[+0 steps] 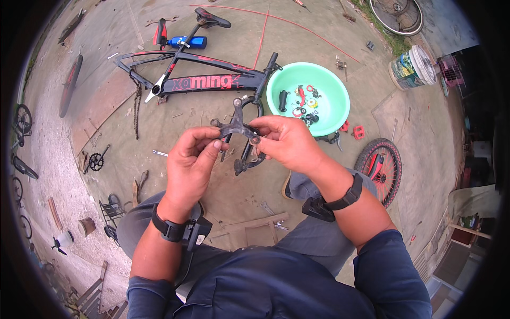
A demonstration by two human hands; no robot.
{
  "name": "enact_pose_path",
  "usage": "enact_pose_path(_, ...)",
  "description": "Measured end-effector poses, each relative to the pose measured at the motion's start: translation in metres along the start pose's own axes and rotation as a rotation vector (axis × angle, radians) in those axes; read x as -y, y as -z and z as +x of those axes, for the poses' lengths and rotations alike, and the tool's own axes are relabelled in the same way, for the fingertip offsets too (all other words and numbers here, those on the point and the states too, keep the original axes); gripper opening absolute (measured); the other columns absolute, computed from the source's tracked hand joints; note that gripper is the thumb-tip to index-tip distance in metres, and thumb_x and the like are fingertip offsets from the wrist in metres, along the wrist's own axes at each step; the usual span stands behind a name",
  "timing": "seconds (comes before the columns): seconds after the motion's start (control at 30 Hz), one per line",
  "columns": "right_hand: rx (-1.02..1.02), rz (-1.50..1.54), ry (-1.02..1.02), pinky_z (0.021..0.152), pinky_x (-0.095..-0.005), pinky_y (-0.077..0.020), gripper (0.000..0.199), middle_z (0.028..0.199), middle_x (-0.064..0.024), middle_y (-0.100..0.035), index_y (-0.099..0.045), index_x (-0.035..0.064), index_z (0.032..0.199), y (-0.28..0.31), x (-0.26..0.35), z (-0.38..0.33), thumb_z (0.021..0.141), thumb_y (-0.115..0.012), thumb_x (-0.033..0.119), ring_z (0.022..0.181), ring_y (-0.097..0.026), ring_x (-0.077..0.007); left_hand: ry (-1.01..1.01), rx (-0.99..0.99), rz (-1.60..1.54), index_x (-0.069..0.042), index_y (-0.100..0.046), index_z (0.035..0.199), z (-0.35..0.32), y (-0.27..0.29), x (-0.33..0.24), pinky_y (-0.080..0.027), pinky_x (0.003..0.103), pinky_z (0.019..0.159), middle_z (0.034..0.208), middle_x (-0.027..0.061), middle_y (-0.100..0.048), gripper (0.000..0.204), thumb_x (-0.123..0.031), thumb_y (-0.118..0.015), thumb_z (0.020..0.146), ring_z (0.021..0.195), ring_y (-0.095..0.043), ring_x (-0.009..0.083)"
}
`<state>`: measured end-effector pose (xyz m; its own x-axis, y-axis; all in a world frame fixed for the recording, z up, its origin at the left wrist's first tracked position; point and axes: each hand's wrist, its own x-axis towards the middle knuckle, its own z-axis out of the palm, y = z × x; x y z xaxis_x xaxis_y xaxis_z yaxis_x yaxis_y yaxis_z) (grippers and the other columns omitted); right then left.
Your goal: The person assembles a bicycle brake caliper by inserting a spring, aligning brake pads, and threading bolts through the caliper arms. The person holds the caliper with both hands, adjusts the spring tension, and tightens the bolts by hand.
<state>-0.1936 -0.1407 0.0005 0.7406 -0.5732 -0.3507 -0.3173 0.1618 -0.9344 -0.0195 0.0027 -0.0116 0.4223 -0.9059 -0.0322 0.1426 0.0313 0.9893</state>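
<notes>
— Hands? 
— Left hand and right hand both pinch a brake, held over the ground.
— Around? 
— Frame and green bowl behind, wheel right.

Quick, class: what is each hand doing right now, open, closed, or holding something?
Left hand: closed on one end of the black brake part.
Right hand: closed on the other end of it.
</notes>
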Motion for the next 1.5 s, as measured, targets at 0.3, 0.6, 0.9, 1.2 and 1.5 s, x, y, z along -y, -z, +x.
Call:
enact_pose_path(0.3, 0.008, -0.009, -0.002, 0.064, -0.0224, -0.0518, 0.038, 0.098, -0.0067, -0.07, -0.061, -0.0048, 0.124, -0.0006, -0.0002, 0.0004, 0.086, -0.062, 0.001, 0.077, -0.064, -0.0072, -0.012, -0.006, 0.007, 0.002, -0.057, 0.115, -0.0005, -0.0006, -0.0007, -0.053, 0.026, 0.083, 0.105, 0.0082, -0.066, 0.021, 0.003, -0.061, 0.095, 0.094, -0.067, 0.0137)
enact_pose_path(0.6, 0.013, -0.027, -0.01, 0.063, -0.0228, -0.0517, 0.037, 0.098, -0.006, -0.07, -0.062, -0.0039, 0.123, -0.0008, 0.0018, -0.0001, 0.086, -0.064, 0.002, 0.078, -0.064, -0.0069, -0.02, -0.008, 0.011, 0.001, -0.057, 0.116, 0.0, -0.0006, -0.0007, -0.053, 0.026, 0.083, 0.105, 0.0079, -0.066, 0.021, 0.003, -0.061, 0.095, 0.094, -0.066, 0.0131)
enact_pose_path(0.9, 0.015, -0.048, 0.03, 0.061, -0.0221, -0.0513, 0.035, 0.096, -0.0047, -0.068, -0.062, -0.0046, 0.122, -0.0018, -0.0007, 0.0009, 0.088, -0.068, 0.004, 0.076, -0.062, -0.0058, -0.022, -0.012, 0.038, 0.001, -0.057, 0.116, 0.0014, 0.0015, -0.0005, -0.053, 0.026, 0.083, 0.105, 0.0074, -0.066, 0.023, 0.003, -0.062, 0.095, 0.094, -0.066, 0.0129)
enact_pose_path(1.2, 0.078, 0.015, 0.004, 0.063, -0.0232, -0.0526, 0.039, 0.099, -0.0078, -0.068, -0.061, -0.0048, 0.124, 0.0023, 0.0025, -0.0023, 0.087, -0.071, 0.005, 0.078, -0.064, -0.0076, -0.005, -0.066, 0.211, 0.002, -0.055, 0.118, -0.0004, -0.0035, 0.0012, -0.052, 0.028, 0.088, 0.107, 0.0106, -0.068, 0.025, 0.004, -0.061, 0.094, 0.1, -0.067, 0.0164)
enact_pose_path(1.5, 0.145, 0.109, -0.037, 0.064, -0.0256, -0.0537, 0.042, 0.1, -0.0109, -0.066, -0.057, -0.0065, 0.128, 0.0027, 0.0055, -0.0034, 0.089, -0.069, 0.005, 0.08, -0.066, -0.0122, -0.009, -0.08, 0.358, 0.003, -0.059, 0.114, -0.0014, -0.0002, -0.0013, -0.053, 0.026, 0.085, 0.103, 0.009, -0.069, 0.021, 0.003, -0.063, 0.094, 0.096, -0.067, 0.0143)
